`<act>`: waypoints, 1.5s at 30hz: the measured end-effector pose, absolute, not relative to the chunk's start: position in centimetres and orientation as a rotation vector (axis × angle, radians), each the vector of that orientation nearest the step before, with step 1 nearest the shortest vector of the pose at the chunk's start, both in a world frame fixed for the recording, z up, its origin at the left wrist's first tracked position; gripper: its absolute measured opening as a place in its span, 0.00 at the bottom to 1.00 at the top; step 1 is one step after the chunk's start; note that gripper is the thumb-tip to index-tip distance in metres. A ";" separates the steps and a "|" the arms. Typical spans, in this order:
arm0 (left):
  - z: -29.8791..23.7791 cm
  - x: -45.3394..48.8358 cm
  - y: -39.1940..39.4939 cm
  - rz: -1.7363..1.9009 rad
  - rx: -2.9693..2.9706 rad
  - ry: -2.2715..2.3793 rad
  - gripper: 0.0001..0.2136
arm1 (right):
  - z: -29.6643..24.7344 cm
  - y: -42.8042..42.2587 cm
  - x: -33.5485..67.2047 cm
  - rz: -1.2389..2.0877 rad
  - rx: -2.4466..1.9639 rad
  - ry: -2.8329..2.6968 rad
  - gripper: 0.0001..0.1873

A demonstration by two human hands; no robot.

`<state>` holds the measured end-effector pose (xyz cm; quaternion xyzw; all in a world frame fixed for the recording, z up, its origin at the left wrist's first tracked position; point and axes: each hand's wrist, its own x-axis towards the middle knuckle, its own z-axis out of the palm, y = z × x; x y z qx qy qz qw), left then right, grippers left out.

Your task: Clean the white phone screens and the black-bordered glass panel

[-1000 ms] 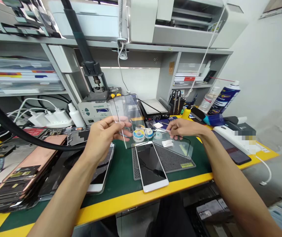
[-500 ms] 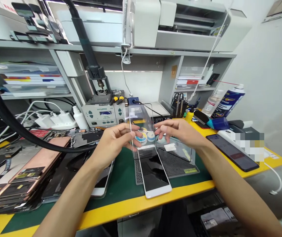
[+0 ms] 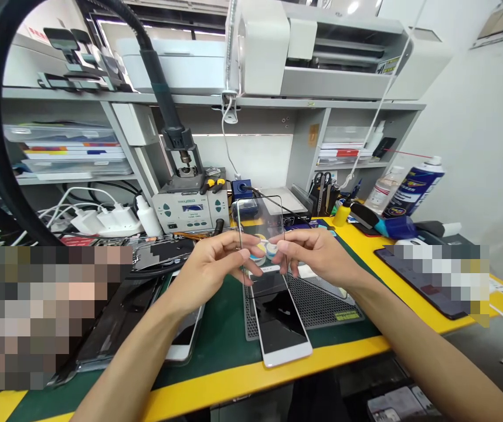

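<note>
A clear glass screen protector (image 3: 260, 220) with a thin dark border is held up in front of me, tilted. My left hand (image 3: 216, 264) is closed on its left long edge, thumb in front and fingers behind. On the opposite edge, my right hand (image 3: 315, 252) pinches between thumb and fingertips. Beneath it a white-framed phone (image 3: 280, 319) lies face up, its lower end over the yellow table edge and its top partly behind the glass. Under the phone is a grey perforated mat (image 3: 330, 302). Small round tubs (image 3: 271, 250) show through the glass.
Another white phone (image 3: 181, 353) lies by my left forearm. A hot-air station (image 3: 185, 208) stands at the back, its black hose arching at left. Right are a dark phone (image 3: 427, 290), a yellow bottle (image 3: 342, 214) and a spray can (image 3: 416, 190). Shelves (image 3: 304, 105) line the back.
My right hand has closed in on the protector's right edge; its fingers were looser before. The glass has straightened a little. The whole view has shifted slightly.
</note>
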<state>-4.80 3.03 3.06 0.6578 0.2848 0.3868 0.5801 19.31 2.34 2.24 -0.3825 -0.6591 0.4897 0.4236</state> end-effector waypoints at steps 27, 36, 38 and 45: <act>2.7 -4.4 3.2 0.862 1.606 0.742 0.14 | 1.6 1.6 19.1 0.914 -1.064 -1.775 0.21; 2.5 -4.2 3.5 0.935 1.540 0.773 0.15 | 1.5 1.8 19.0 0.895 -1.104 -1.737 0.21; 2.4 -4.2 3.6 0.972 1.509 0.777 0.15 | 1.5 1.9 19.0 0.910 -1.107 -1.720 0.21; 2.5 -4.1 3.5 0.994 1.427 0.813 0.17 | 1.6 2.0 19.2 0.912 -1.118 -1.697 0.21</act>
